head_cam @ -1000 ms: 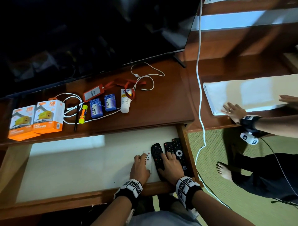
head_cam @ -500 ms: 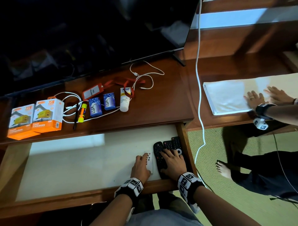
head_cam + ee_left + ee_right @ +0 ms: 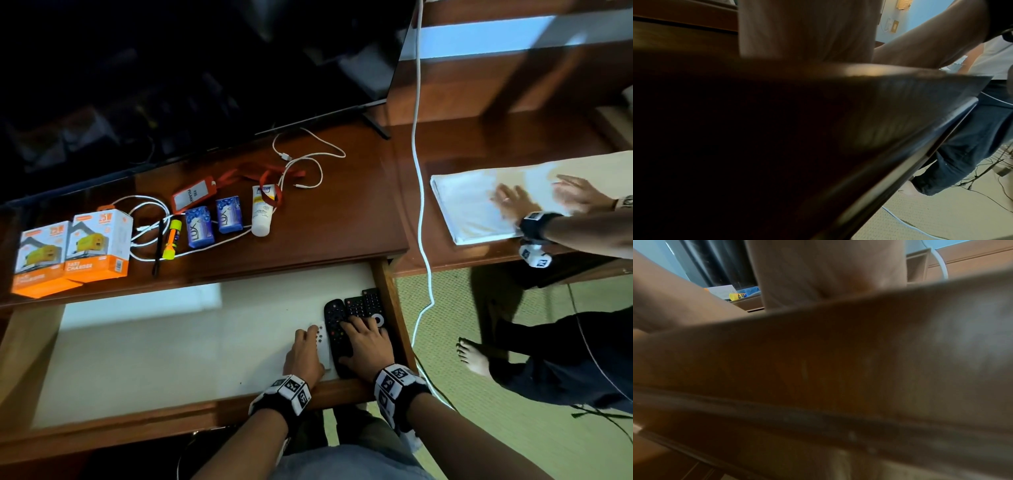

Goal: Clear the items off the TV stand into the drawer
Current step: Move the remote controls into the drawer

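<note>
Dark TV screen (image 3: 205,68) is seen across upper left of frame. Glossy brown wood furniture (image 3: 342,222) is spread through the middle. Green woven floor mat (image 3: 513,445) is seen lower right. Pale blue wall (image 3: 479,34) is lit at upper right.

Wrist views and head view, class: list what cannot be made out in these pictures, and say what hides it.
- Left wrist view: fingers and white remote hidden by the blurred drawer front.
- Right wrist view: the black remotes hidden the same way.
- Head view: right hand covers the remotes' near ends.
- Head view: print on the red card holder too small.
- Head view: the other person cut off by the right edge.
</note>
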